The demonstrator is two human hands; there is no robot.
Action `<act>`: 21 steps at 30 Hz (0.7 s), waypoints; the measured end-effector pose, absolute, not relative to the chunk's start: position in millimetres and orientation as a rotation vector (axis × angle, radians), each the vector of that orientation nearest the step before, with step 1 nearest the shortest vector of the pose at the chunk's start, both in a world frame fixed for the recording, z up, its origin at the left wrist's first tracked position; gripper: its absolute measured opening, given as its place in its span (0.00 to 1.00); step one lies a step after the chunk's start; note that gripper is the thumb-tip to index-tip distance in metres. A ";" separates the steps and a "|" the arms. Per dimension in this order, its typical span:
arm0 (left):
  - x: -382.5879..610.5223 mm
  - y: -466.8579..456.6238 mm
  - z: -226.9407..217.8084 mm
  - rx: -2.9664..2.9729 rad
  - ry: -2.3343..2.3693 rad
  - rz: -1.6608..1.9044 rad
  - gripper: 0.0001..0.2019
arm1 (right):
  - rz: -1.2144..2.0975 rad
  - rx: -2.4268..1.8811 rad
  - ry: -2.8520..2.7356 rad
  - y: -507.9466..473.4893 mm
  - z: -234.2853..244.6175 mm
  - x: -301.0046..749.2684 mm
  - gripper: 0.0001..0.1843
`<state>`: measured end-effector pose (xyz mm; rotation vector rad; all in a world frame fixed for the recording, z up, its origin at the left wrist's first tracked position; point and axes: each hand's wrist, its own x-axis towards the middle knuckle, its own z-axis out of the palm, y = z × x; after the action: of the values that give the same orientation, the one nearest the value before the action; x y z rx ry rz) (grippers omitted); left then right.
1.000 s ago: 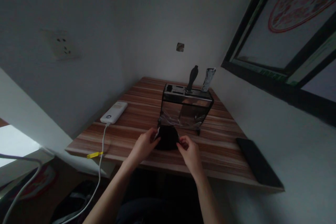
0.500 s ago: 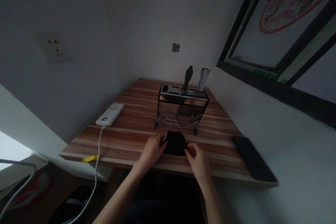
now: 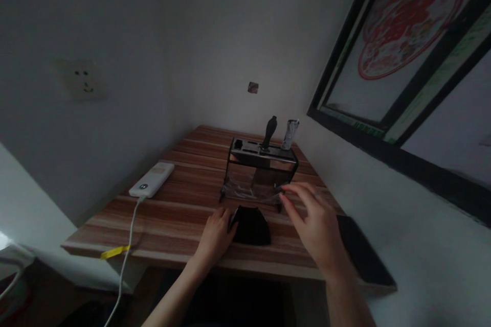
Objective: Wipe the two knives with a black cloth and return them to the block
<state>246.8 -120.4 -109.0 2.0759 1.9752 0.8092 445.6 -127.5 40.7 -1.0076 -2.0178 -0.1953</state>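
Note:
A flat, fan-shaped black piece (image 3: 252, 226) lies on the table near its front edge; I cannot tell what it is. My left hand (image 3: 217, 232) is closed at its left edge, thumb and fingers on the rim. Off to the right and raised, my right hand (image 3: 312, 217) has thumb and forefinger drawn together in a pinch. Something small and dark may be at those fingertips, too small to name. Just behind them stands a black-framed knife rack (image 3: 264, 156) with clear sides. A black-handled knife (image 3: 269, 133) and a plastic-wrapped handle (image 3: 290, 134) stick up from it.
A white power bank (image 3: 152, 180) with a white cable (image 3: 130, 240) lies on the left of the wooden table (image 3: 184, 199). A yellow tag (image 3: 115, 252) hangs at the front edge. A black phone (image 3: 362, 250) rests on the right, beside the wall.
My right hand has let go of the black piece's right edge and moved up and right, towards the rack. My left hand stays at the left edge. The view has shifted slightly.

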 end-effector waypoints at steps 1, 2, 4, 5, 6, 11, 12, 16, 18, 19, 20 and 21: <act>246.7 -120.4 -109.3 2.072 1.977 0.802 0.05 | -0.264 -0.937 -2.016 -126.0 58.3 442.4 0.07; 246.6 -120.3 -109.7 2.066 1.980 0.798 0.05 | -0.331 -0.859 -2.021 -123.1 74.4 438.7 0.07; 246.3 -120.3 -110.3 2.059 1.974 0.804 0.06 | -0.462 -0.707 -2.062 -111.2 102.2 430.5 0.08; 246.1 -120.3 -110.6 2.059 1.965 0.813 0.06 | -0.536 -0.674 -2.091 -102.1 113.7 426.2 0.09; 245.9 -120.3 -110.8 2.059 1.955 0.822 0.06 | -0.613 -0.662 -2.118 -91.1 123.6 421.8 0.09; 245.3 -119.5 -110.2 2.060 1.949 0.823 0.06 | -0.724 -0.579 -2.481 -32.2 152.3 399.7 0.11; 245.3 -119.4 -110.1 2.060 1.950 0.822 0.06 | -0.712 -0.523 -2.564 -23.9 154.4 395.3 0.11; 245.2 -119.5 -109.8 2.061 1.931 0.841 0.06 | -0.616 -0.409 -2.783 -5.9 155.0 380.4 0.13; 245.1 -119.9 -109.6 2.051 1.926 0.847 0.07 | -0.626 -0.448 -2.866 -0.6 152.5 375.8 0.13; 245.0 -120.1 -109.5 2.045 1.926 0.846 0.07 | -0.653 -0.481 -2.901 2.7 150.7 374.4 0.13; 244.9 -120.3 -109.3 2.042 1.925 0.847 0.06 | -0.680 -0.516 -2.924 6.7 148.5 373.4 0.13; 244.7 -120.4 -109.2 2.042 1.923 0.850 0.06 | -0.694 -0.550 -2.932 11.7 145.8 372.8 0.12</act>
<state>244.7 -120.4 -109.2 2.0417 1.9228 0.8499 372.8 11.7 145.8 -0.5503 -2.9319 -0.6937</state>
